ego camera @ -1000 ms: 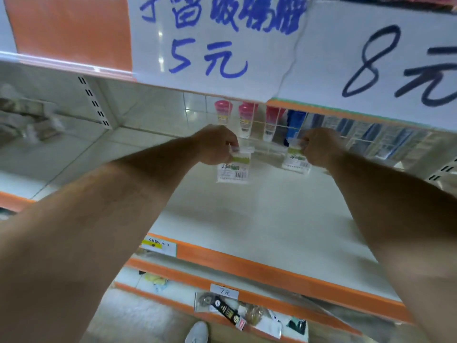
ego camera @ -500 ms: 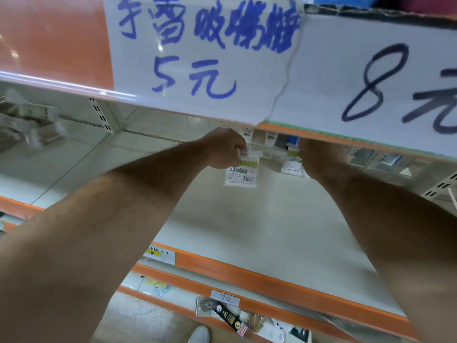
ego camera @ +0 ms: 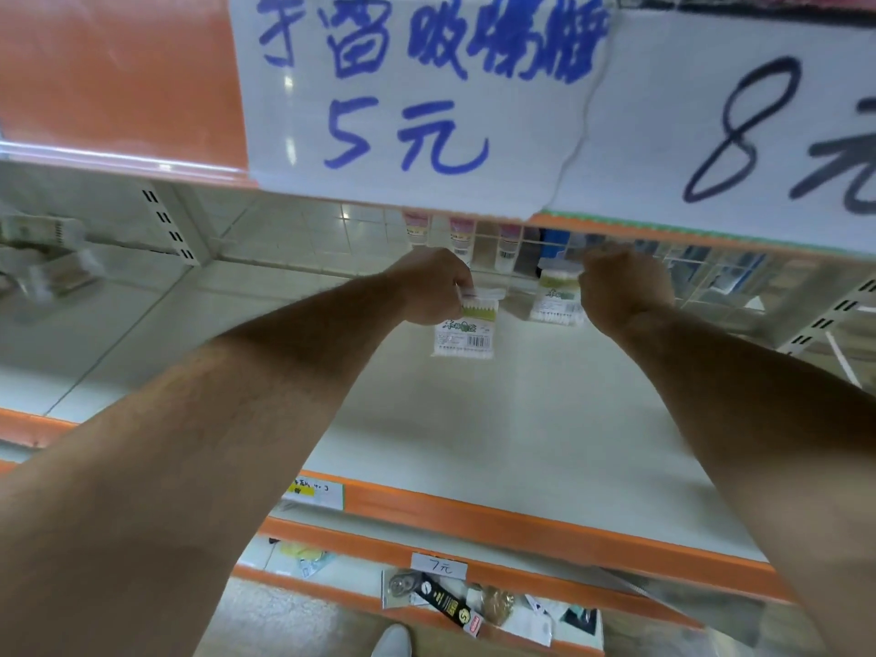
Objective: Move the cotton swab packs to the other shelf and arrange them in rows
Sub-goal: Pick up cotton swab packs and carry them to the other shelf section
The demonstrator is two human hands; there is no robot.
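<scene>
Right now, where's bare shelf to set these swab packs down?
Widest bare patch: white shelf board between the forearms, from the orange front edge back to the wire grid, below the pack in the left hand. More bare board left of that arm, up to the slotted upright. Crowded: tubes behind the grid; small items on the lower shelf.

My feed is evenly bright, lit from overhead as far as I can judge: small white glints sit on the paper sign (ego camera: 417,101) and the tiled surface (ego camera: 303,234) at the back, and a glare streak runs along the orange shelf edge (ego camera: 118,156). The shelf board (ego camera: 545,419) below lies in soft shade. Goods at the far left (ego camera: 42,263) smear into blur, and straight lines bow toward the frame's edges.
</scene>
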